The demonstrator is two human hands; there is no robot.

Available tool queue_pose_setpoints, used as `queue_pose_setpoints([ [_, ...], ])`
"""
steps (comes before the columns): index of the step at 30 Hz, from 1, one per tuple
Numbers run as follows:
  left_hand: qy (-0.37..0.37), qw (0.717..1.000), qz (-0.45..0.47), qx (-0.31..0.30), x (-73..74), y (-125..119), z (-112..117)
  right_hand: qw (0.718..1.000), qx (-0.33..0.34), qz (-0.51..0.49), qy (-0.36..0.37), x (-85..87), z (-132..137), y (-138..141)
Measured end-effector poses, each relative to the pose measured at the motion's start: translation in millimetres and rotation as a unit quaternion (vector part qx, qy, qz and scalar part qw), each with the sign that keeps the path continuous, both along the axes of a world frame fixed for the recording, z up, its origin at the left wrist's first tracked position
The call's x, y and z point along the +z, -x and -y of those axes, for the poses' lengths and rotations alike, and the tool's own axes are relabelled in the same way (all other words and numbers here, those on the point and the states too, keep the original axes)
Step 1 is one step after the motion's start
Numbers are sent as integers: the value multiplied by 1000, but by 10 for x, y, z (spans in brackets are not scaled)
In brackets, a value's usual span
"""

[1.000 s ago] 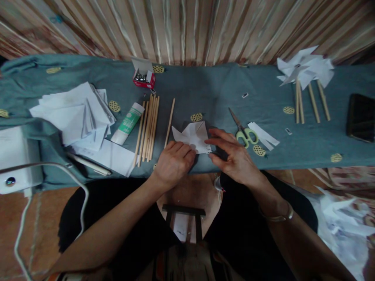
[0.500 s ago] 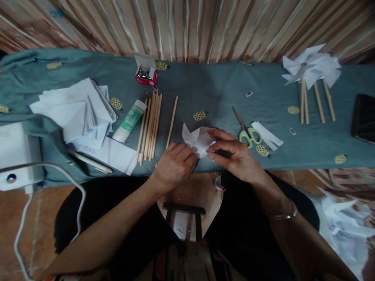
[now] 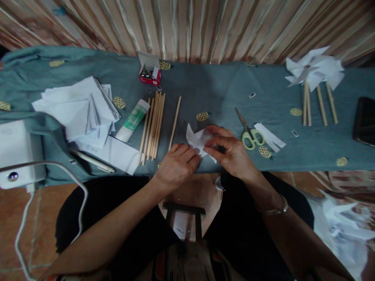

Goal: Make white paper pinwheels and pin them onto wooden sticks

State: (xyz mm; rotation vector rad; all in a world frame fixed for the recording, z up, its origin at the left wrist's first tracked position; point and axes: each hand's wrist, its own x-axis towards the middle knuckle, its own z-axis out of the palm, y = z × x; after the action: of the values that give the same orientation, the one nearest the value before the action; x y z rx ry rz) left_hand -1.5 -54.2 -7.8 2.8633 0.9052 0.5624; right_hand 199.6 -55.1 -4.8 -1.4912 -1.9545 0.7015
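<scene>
A white paper pinwheel [image 3: 197,139] lies at the front edge of the cloth-covered table, its folded blades standing up. My left hand [image 3: 178,164] is closed on its left lower side, fingers curled so that the tips are hidden. From the right, my right hand [image 3: 230,151] pinches the pinwheel near its middle with thumb and fingers. One wooden stick [image 3: 175,123] lies just beyond my left hand. Scissors with green handles [image 3: 252,138] rest to the right of my right hand, beside white paper strips [image 3: 270,136].
Left of the hands lie several wooden sticks [image 3: 154,127], a green-and-white tube [image 3: 133,120], a paper stack [image 3: 76,105] and a white pen [image 3: 93,160]. A red box [image 3: 150,74] holds shiny metal pieces. Finished pinwheels [image 3: 315,68] lie at the far right, near a dark object [image 3: 365,121].
My right fingers have moved inward over the pinwheel's middle, and its right blade is now folded in. My left hand keeps its hold. The whole view has shifted slightly.
</scene>
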Motion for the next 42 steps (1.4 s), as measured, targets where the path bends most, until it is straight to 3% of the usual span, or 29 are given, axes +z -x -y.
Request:
queue_pose_setpoints([
  [17,-22,999,22,34,-17,-6,15,997,-14,53,-50,-3,-12,100],
  [25,-31,999,27,4,-40,13,-2,997,-11,47,-58,-23,-19,102],
  [42,-24,999,25,0,-43,20,4,997,-14,50,-57,-33,-4,98],
])
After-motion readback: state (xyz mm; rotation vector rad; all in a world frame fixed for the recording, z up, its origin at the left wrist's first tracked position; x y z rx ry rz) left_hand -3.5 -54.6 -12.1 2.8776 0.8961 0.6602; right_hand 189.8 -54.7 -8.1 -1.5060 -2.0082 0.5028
